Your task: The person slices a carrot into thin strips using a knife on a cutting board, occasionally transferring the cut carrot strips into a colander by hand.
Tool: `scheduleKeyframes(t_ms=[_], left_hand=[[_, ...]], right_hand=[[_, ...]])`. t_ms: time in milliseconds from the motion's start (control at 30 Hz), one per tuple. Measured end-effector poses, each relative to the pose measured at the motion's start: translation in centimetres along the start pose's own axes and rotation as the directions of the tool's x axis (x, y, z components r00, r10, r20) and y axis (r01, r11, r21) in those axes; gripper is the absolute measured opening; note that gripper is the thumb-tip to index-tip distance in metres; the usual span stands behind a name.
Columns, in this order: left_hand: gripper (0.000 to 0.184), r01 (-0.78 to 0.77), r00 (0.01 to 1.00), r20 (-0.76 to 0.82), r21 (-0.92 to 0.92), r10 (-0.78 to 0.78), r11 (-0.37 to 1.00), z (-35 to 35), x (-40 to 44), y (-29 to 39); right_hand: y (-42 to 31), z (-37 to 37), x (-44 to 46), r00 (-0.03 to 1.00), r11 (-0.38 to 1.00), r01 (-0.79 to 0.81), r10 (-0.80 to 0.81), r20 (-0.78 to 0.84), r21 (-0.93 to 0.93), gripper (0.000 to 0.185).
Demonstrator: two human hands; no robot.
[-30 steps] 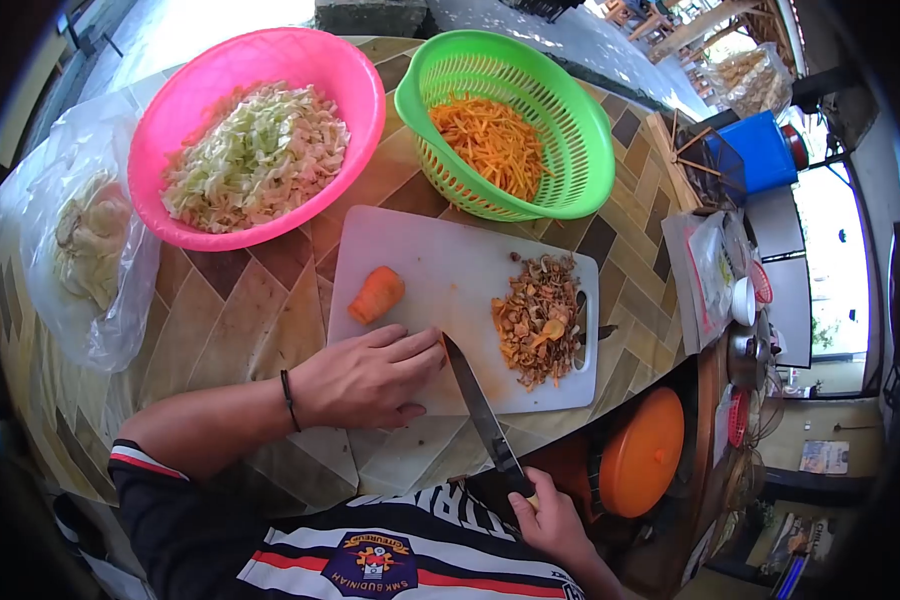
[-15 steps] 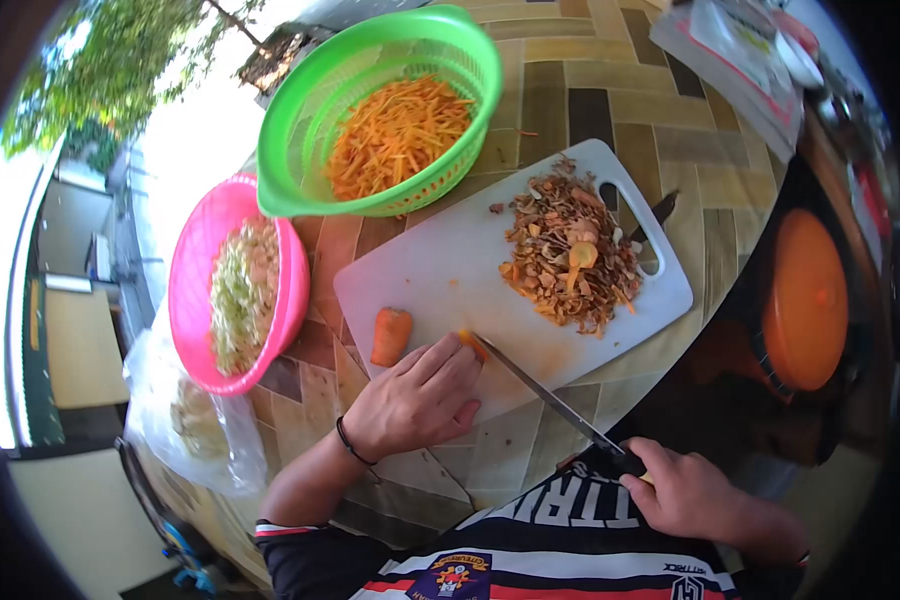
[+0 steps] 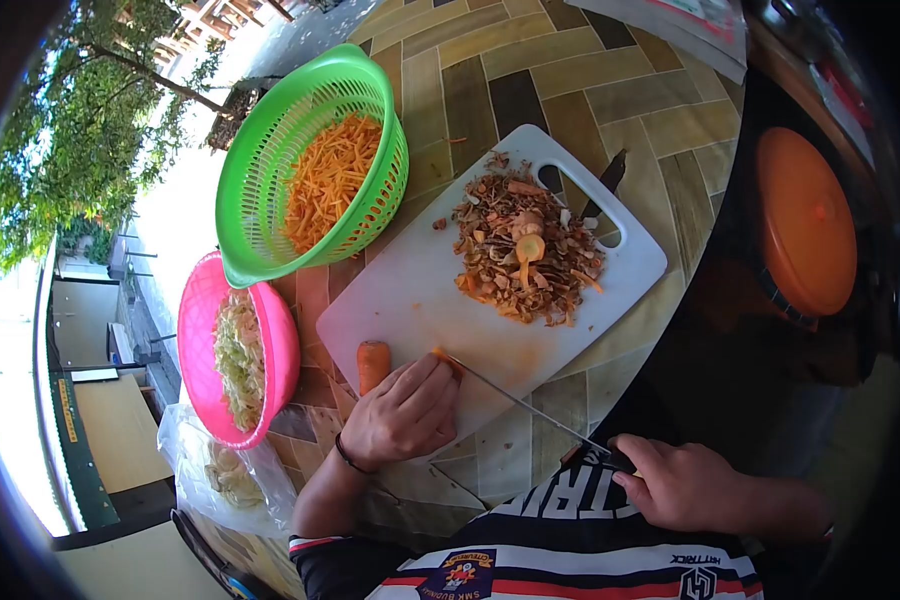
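Note:
My left hand (image 3: 405,408) is closed over a carrot piece (image 3: 440,354) near the lower edge of the white cutting board (image 3: 400,290); only a bit of orange shows past the fingertips. In my right hand (image 3: 685,485) is the handle of a knife (image 3: 530,406), its blade reaching up-left so that the tip meets the carrot by my left fingers. Another carrot chunk (image 3: 373,366) stands on the board just beyond my left knuckles. A heap of brownish peelings and carrot scraps (image 3: 525,250) covers the board's upper right part.
Behind the board, a green colander (image 3: 232,190) holds carrot strips (image 3: 332,180). Left of it, a pink basket (image 3: 286,335) contains shredded pale green vegetable (image 3: 238,360). A clear plastic bag (image 3: 232,485) lies at the table's left edge. Past the right edge sits an orange lidded container (image 3: 810,220).
The view has swung, so the colander and board appear further left. The knife blade now looks thinner, turned more edge-on. Both hands keep their holds.

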State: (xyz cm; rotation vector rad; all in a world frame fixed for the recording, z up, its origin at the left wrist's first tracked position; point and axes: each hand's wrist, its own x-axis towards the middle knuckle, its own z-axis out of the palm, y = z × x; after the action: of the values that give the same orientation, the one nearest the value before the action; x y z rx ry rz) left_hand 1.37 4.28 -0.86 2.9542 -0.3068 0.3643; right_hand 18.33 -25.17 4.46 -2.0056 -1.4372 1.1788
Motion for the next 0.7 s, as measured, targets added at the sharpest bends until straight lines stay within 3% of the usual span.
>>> scheduleKeyframes(t_ms=[367,700], left_hand=[[0.041,0.025,0.999,0.044,-0.056,-0.022,0.998,-0.3,-0.4,-0.1],[0.037,0.011,0.998,0.057,-0.082,-0.007,0.997,-0.5,-0.4,-0.2]], right_hand=[[-1.0,0.9,0.1,0.997,0.991,0.052,-0.058,-0.046,-0.123,0.036],[-2.0,1.2,0.2,0.992,0.944,0.053,-0.087,-0.091,-0.325,0.041]])
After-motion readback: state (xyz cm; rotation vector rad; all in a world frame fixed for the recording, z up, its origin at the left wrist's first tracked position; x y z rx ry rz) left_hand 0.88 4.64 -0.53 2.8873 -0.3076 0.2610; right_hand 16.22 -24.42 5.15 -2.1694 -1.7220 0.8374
